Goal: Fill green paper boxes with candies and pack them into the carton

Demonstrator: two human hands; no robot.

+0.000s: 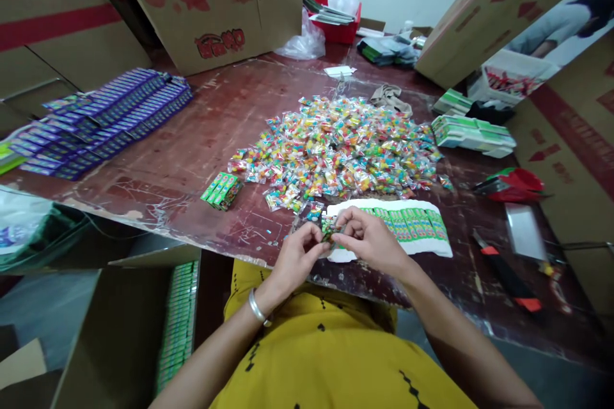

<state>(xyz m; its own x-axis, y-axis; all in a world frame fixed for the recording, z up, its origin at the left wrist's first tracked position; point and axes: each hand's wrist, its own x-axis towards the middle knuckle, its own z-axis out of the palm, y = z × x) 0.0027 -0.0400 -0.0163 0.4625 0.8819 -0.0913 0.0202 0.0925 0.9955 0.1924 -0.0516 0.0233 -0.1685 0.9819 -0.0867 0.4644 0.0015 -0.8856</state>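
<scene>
Close to the table's front edge, my left hand [301, 254] and my right hand [373, 240] meet with fingers pinched on a small green printed box [327, 229]. Fingertips cover most of it, so I cannot tell whether its flap is up. Just beyond my hands spreads a large heap of small clear candy packets [345, 147] with colourful sweets inside. A white strip [439, 246] bearing a row of flat green printed boxes [407, 223] lies beside and partly behind my right hand. To the left, several green candy boxes [221, 190] stand grouped together.
Purple boxes [119, 115] are stacked at far left. An open carton [119, 332] with green boxes inside stands below the table edge. On the right lie green-and-white bundles [472, 134], a red scoop-like item [515, 185] and a black-and-orange cutter [508, 275]. Large cartons [211, 6] rise behind.
</scene>
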